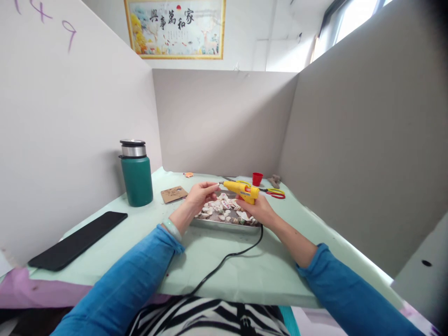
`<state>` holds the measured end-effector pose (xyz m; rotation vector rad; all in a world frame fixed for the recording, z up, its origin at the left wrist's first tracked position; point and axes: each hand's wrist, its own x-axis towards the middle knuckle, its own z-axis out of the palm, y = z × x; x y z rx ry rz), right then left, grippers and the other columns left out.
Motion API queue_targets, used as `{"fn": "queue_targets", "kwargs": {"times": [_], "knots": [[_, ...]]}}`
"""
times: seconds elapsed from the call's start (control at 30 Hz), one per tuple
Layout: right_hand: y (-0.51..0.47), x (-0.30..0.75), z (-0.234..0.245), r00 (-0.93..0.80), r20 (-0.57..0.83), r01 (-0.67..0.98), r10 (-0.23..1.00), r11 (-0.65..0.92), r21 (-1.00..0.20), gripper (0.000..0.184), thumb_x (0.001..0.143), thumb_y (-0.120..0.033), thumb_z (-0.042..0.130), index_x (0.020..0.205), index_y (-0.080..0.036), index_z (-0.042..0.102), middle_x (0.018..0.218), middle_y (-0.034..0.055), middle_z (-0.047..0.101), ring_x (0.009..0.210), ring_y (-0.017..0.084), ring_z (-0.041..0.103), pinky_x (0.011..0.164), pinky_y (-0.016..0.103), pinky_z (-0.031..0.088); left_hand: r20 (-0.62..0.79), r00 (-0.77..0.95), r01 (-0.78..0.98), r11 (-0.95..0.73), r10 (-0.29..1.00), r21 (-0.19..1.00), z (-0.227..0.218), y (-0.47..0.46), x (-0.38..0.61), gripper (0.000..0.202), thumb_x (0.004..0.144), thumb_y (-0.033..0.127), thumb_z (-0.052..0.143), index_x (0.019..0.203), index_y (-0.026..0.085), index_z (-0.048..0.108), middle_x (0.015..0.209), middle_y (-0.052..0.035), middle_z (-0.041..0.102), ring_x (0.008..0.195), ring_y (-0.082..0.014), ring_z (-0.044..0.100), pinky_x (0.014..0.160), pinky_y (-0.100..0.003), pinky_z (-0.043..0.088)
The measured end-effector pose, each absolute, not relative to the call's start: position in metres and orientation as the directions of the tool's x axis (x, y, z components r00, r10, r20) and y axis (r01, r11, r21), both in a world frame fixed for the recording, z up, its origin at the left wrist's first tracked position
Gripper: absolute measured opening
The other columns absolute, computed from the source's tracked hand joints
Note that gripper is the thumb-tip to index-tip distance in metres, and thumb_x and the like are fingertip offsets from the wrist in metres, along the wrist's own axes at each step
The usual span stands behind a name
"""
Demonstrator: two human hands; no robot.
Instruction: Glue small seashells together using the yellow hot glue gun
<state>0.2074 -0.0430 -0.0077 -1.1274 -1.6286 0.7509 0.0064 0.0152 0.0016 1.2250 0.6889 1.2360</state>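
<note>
My right hand (258,209) is wrapped round the handle of a yellow hot glue gun (241,188), whose nozzle points left. A black cord (224,258) runs from below that hand to the table's front edge. My left hand (203,195) pinches a small white piece (219,185), perhaps a shell, right at the nozzle tip; the fingers hide most of it. Below both hands lies a metal tray (224,225) holding many white, spotted and brownish seashells (226,204). Part of the tray is hidden behind my hands.
A green bottle (137,181) and a black flat pad (79,240) stand and lie at left. Behind the tray are a brown card (174,194), an orange piece (188,175), scissors (276,192), a red cup (257,178) and a grey lump (275,180). Grey partitions (224,121) enclose the table.
</note>
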Motion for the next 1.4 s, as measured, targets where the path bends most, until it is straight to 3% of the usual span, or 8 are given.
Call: {"fn": "queue_targets", "kwargs": {"times": [0.37,1.4], "knots": [[-0.0397,0.2083,-0.0119,-0.082,0.374,0.352,0.924,0.378,-0.856,0.023,0.070,-0.037,0.064,0.082,-0.018,0.063,0.053,-0.0043,0.050,0.041,0.009,0.043,0.042,0.022,0.037,0.272,0.178,-0.241,-0.226,0.946,0.944,0.0020,0.0128,0.0094,0.030,0.060,0.025,0.078,0.081,0.009,0.063,0.070,-0.0038,0.065,0.047,-0.0056,0.052,0.051,-0.022,0.044],[-0.0428,0.2079,-0.0100,-0.056,0.397,0.367,0.916,0.388,-0.845,0.023,0.071,-0.037,0.061,0.083,-0.018,0.062,0.052,-0.0045,0.048,0.042,0.009,0.042,0.042,0.023,0.039,0.310,0.133,-0.235,-0.274,0.941,0.933,0.0021,0.0122,0.0116,0.031,0.059,0.026,0.077,0.080,0.010,0.063,0.070,-0.0030,0.064,0.046,-0.0049,0.050,0.049,-0.021,0.043]]}}
